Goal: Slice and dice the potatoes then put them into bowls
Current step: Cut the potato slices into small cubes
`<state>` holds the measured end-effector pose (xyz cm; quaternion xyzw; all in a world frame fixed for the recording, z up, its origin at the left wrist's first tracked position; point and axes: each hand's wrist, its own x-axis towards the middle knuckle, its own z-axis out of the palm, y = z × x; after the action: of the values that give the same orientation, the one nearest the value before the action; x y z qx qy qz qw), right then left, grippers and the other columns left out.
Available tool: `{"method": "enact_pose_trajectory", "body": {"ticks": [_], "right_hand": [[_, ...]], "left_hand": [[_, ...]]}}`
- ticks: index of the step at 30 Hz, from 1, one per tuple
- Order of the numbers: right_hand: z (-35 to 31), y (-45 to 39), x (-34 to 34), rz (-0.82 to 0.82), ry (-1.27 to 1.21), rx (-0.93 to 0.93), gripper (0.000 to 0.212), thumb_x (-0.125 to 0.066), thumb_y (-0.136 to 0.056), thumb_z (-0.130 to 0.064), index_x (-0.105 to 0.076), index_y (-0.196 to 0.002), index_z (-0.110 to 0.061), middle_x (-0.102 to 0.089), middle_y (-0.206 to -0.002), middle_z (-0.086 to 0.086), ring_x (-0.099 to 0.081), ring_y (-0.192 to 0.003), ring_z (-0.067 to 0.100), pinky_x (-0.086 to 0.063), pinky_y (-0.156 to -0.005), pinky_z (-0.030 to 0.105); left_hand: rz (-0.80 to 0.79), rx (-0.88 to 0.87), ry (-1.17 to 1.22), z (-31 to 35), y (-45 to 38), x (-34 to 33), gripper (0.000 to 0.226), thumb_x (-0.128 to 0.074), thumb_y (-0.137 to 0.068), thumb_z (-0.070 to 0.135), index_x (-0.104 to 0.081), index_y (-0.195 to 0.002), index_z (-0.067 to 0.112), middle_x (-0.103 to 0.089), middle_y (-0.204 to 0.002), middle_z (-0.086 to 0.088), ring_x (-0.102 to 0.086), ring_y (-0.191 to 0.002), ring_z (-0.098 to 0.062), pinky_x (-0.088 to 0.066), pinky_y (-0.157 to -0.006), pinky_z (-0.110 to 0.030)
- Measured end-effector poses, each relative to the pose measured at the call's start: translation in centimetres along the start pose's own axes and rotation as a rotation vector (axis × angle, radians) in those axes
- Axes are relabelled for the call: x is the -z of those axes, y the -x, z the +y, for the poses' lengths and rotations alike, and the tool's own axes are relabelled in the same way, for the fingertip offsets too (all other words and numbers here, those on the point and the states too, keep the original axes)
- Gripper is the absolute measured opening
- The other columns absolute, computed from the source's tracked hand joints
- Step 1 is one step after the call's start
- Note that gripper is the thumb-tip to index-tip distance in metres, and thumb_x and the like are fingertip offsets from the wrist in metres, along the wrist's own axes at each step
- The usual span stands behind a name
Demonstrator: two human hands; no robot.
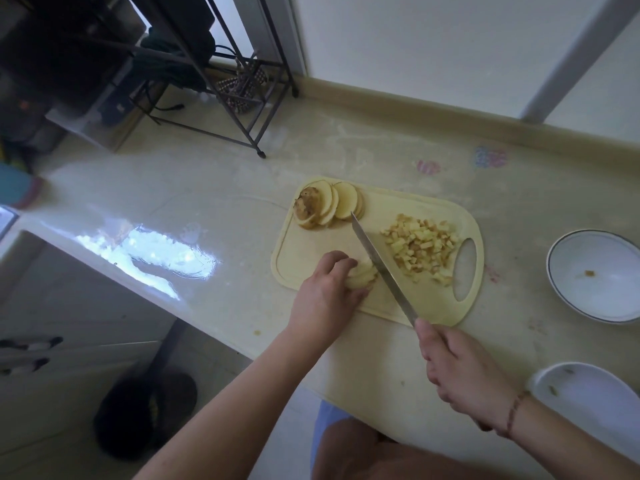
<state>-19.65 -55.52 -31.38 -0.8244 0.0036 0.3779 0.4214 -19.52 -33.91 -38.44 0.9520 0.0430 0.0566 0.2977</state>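
A pale cutting board (433,306) lies on the counter. My left hand (329,289) holds a small stack of potato slices (362,275) down near the board's front left. My right hand (457,365) grips the handle of a long knife (381,265), its blade lying just right of that stack. A row of round potato slices (329,206) with a skin-on end piece leans at the board's far left corner. A heap of diced potato (422,247) sits on the right side, beside the handle hole.
A white bowl (595,275) with a dark rim stands right of the board, holding one small scrap. A second white dish (588,393) sits at the front right. A black metal rack (221,84) stands at the back left of the counter (207,188).
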Motion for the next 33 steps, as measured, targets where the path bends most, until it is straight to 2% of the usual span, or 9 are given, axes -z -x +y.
{"method": "enact_pose_trajectory", "body": {"ticks": [5, 9, 15, 17, 20, 24, 27, 33], "right_hand": [[-0.1, 0.0, 0.1, -0.004, -0.032, -0.023, 0.056, -0.027, -0.077, -0.07, -0.039, -0.067, -0.016, -0.039, -0.043, -0.008, -0.035, -0.034, 0.003, -0.025, -0.038, 0.012], [-0.2, 0.0, 0.2, -0.02, -0.047, -0.019, 0.055, -0.028, -0.079, -0.068, -0.038, -0.068, -0.015, -0.038, -0.042, -0.008, -0.035, -0.033, 0.003, -0.025, -0.036, 0.011], [-0.2, -0.1, 0.4, -0.022, -0.048, -0.009, 0.055, -0.028, -0.08, -0.067, -0.038, -0.068, -0.015, -0.037, -0.044, -0.008, -0.033, -0.033, 0.003, -0.025, -0.036, 0.011], [-0.2, -0.1, 0.4, -0.019, -0.035, -0.003, 0.054, -0.028, -0.081, -0.067, -0.038, -0.067, -0.015, -0.037, -0.044, -0.008, -0.033, -0.034, 0.003, -0.026, -0.036, 0.012], [-0.1, -0.1, 0.4, -0.015, -0.034, -0.006, 0.054, -0.029, -0.082, -0.066, -0.039, -0.067, -0.015, -0.038, -0.045, -0.008, -0.034, -0.034, 0.003, -0.026, -0.036, 0.012], [0.0, -0.2, 0.4, -0.009, -0.031, -0.005, 0.054, -0.029, -0.081, -0.066, -0.039, -0.067, -0.015, -0.038, -0.044, -0.007, -0.034, -0.033, 0.003, -0.026, -0.036, 0.012], [0.1, -0.1, 0.4, -0.008, -0.024, 0.005, 0.055, -0.028, -0.081, -0.068, -0.038, -0.067, -0.015, -0.037, -0.045, -0.007, -0.033, -0.034, 0.003, -0.025, -0.037, 0.012], [0.2, -0.2, 0.3, 0.001, -0.014, 0.01, 0.053, -0.03, -0.084, -0.065, -0.038, -0.067, -0.015, -0.037, -0.047, -0.007, -0.033, -0.035, 0.004, -0.026, -0.036, 0.013]], "left_hand": [[0.051, -0.131, -0.036, -0.2, 0.7, -0.4, 0.027, -0.085, -0.077, 0.008, -0.07, -0.098, 0.004, -0.067, -0.109, -0.009, -0.065, -0.059, -0.024, -0.055, -0.049, -0.034], [0.12, -0.178, -0.053, -0.1, 0.7, -1.0, 0.015, -0.075, -0.083, 0.016, -0.069, -0.091, 0.005, -0.067, -0.105, -0.007, -0.063, -0.058, -0.023, -0.052, -0.044, -0.033], [0.193, -0.145, 0.016, 0.8, 1.4, -1.5, 0.014, -0.068, -0.089, 0.019, -0.069, -0.088, 0.006, -0.065, -0.102, -0.005, -0.06, -0.068, -0.014, -0.052, -0.053, -0.028], [0.181, -0.156, 0.026, 1.0, 1.7, -1.7, 0.006, -0.073, -0.086, 0.008, -0.07, -0.087, 0.004, -0.065, -0.101, -0.008, -0.061, -0.073, -0.016, -0.052, -0.056, -0.029], [0.19, -0.179, 0.001, 0.8, 1.9, -1.6, 0.013, -0.08, -0.08, -0.004, -0.069, -0.083, 0.002, -0.062, -0.093, -0.01, -0.061, -0.072, -0.024, -0.052, -0.056, -0.034], [0.193, -0.211, -0.164, -0.3, 1.8, -1.1, 0.016, -0.083, -0.083, 0.014, -0.071, -0.075, 0.008, -0.06, -0.08, -0.005, -0.054, -0.067, -0.026, -0.048, -0.056, -0.035], [0.165, -0.275, -0.276, -0.4, 1.6, -0.9, 0.022, -0.071, -0.091, 0.026, -0.07, -0.074, 0.012, -0.06, -0.079, -0.002, -0.053, -0.069, -0.026, -0.047, -0.058, -0.038], [0.14, -0.361, -0.388, 0.2, 1.3, -1.4, 0.026, -0.061, -0.099, 0.028, -0.067, -0.078, 0.014, -0.058, -0.081, -0.002, -0.05, -0.071, -0.027, -0.039, -0.062, -0.039]]}}
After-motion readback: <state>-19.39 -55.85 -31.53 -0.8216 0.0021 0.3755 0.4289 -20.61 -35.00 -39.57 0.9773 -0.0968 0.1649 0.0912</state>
